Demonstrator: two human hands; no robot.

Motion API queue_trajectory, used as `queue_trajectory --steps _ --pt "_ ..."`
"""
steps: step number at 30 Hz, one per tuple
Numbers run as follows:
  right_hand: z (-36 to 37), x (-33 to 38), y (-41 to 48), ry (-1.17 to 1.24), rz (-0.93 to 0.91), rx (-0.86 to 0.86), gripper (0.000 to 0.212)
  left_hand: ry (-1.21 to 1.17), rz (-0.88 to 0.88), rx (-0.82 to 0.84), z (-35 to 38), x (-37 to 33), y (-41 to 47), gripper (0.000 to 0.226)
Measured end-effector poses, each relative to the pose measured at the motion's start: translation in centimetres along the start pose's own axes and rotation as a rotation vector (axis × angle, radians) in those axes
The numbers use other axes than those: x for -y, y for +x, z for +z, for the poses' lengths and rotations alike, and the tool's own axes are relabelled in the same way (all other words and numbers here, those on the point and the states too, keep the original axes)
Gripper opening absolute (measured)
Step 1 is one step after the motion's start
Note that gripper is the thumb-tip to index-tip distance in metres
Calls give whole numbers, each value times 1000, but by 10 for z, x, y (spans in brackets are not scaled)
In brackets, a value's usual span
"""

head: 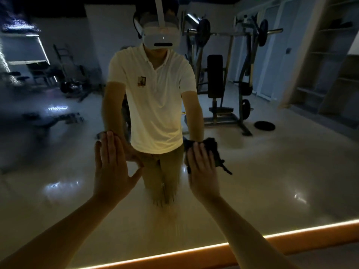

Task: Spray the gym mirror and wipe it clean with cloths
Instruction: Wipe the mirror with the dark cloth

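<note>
In the upper left of the frame the mirror [272,171] is showing only dim, smeared shapes of gym gear, too dark and blurred to name. The left forearm is coming in from the lower left corner, its elbow cut off by the frame edge. The left hand [111,167] is lying flat against the glass left of centre, palm forward, fingers straight and close together, thumb spread to the right, holding nothing. Its own reflection is mostly hiding behind it.

In the centre the reflected person [155,94], in a pale polo shirt and a white headset [161,35], is facing the camera. The legs are fading into streaks lower in the glass.

Just right of centre the right hand [202,171] is pressing a dark cloth [213,150] against the mirror. The fingers are lying almost straight over the bunched fabric, with the tips sinking into it and hard to see. The thumb is hidden. A ragged tail of the cloth is hanging down to the right of the hand. The right forearm is running off at the lower right.

In the upper right a weight machine [223,74] is standing in the reflection, with a dark plate [264,125] on the floor near it and shelving [326,55] beyond. A glowing orange strip [194,249] is running along the mirror's bottom edge.
</note>
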State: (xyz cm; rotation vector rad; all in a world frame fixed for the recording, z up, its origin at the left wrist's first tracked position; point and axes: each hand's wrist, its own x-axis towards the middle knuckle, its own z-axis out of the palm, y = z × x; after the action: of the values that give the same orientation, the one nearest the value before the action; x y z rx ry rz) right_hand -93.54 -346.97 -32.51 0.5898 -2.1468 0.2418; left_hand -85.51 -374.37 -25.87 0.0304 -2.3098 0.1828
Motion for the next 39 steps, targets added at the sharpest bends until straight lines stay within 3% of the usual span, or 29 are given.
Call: queue_trajectory --steps 3,6,12,15,17,22,25,33,39 --pt "11 38 11 54 -106 1 76 8 4 0 -1 0 0 124" --pt "16 72 20 123 -268 17 50 6 12 1 -2 2 0 124" --pt "16 65 26 88 -412 -38 49 18 29 -39 -1 5 2 122" --pt "4 19 16 -2 -233 9 70 -14 60 -107 1 4 0 116" --pt "-8 -13 6 82 -13 21 85 -22 95 -138 5 7 -1 113" --pt "-14 -75 -29 369 666 -138 83 16 128 -116 18 23 1 121" --pt "5 -66 -49 432 908 -108 85 -56 184 -140 23 33 3 121" --pt "54 90 -33 483 785 -223 81 -51 392 -107 14 70 1 106" --pt "66 204 6 412 624 -144 78 -11 407 -79 0 122 -12 105"
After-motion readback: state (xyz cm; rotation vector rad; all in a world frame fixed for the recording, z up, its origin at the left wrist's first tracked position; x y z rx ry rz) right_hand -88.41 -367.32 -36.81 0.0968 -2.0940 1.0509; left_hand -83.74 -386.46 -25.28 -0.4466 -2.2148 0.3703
